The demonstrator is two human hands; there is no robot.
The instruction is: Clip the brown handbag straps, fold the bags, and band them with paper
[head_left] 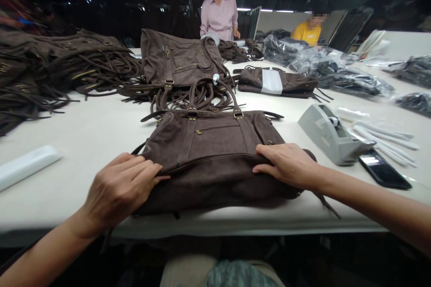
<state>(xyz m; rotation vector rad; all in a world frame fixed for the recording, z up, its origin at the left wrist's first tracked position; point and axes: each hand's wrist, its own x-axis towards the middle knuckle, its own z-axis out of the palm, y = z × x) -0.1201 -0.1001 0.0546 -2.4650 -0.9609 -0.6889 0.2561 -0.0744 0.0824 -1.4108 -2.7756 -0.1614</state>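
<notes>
A dark brown bag (215, 139) lies on the white table right in front of me, its two handles pointing away and a zipped pocket on its upper face. My left hand (123, 186) pinches the bag's near edge at the left, fingers closed on the material. At the right, my right hand (286, 163) grips the same edge between thumb and fingers. Between the hands the edge forms a raised fold. Straps stick out at both sides of the bag.
Another brown bag (182, 60) lies beyond, beside a banded bag (278, 83). Brown bags (67, 58) pile up at left. A tape dispenser (332, 134), phone (384, 169) and white strips (387, 143) are at right. Plastic-wrapped bags (340, 71) and two people stand behind.
</notes>
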